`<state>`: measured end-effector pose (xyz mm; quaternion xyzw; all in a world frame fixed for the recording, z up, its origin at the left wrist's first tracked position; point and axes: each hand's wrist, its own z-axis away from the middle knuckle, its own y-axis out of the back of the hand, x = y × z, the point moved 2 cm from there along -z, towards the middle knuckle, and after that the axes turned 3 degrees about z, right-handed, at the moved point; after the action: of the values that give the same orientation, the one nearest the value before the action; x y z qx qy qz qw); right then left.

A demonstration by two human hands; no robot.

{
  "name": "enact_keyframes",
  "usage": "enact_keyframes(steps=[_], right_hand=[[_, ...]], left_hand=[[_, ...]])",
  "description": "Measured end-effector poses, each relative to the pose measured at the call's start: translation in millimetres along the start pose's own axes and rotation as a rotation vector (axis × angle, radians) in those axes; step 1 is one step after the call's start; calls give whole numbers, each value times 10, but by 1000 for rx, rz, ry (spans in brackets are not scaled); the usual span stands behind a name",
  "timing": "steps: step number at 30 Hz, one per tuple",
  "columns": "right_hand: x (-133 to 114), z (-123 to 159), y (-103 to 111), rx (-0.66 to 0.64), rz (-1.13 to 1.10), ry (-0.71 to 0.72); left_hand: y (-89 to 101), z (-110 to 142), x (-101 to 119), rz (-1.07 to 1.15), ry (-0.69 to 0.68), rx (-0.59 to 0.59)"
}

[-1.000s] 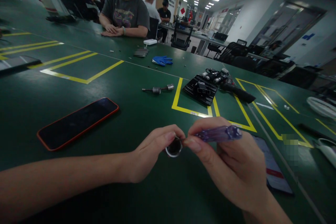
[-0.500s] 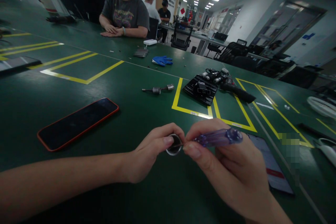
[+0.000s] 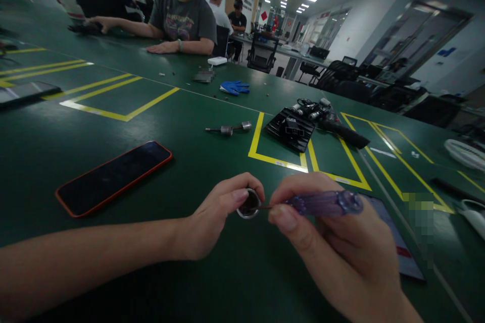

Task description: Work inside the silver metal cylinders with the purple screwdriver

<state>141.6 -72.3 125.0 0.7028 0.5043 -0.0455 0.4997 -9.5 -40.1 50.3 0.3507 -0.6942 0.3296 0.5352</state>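
Observation:
My left hand [image 3: 215, 214] pinches a small round metal socket [image 3: 249, 204], its open end turned toward me. My right hand [image 3: 341, 252] grips a screwdriver with a clear purple handle [image 3: 326, 203]; its thin shaft points left, with the tip inside the socket's opening. Both hands hover just above the green table [image 3: 182, 161], close to its near edge.
A phone in a red case [image 3: 112, 176] lies left of my hands, another phone [image 3: 397, 247] under my right hand. Further off lie a metal extension bar [image 3: 228, 129], a black tool tray [image 3: 291, 128] with sockets, a blue glove [image 3: 234, 87]. A person [image 3: 182, 20] sits across the table.
The screwdriver has drawn a little to the right, showing more shaft between handle and socket. The person across the table has stretched an arm out to the left.

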Motion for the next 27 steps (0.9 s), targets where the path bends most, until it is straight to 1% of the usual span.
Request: enact_keyframes(steps=[4, 8, 12, 16, 27], right_hand=[[-6, 18, 0, 2, -15, 23], [-9, 3, 3, 17, -37, 36], [-5, -20, 7, 4, -44, 67], [11, -21, -8, 1, -49, 63], [37, -11, -17, 22, -54, 63]], left_hand=[[12, 4, 55, -112, -78, -48], [14, 2, 75, -175, -96, -39], [-2, -13, 91, -159, -104, -36], [-4, -14, 96, -173, -90, -42], [-18, 1, 90, -174, -140, -52]])
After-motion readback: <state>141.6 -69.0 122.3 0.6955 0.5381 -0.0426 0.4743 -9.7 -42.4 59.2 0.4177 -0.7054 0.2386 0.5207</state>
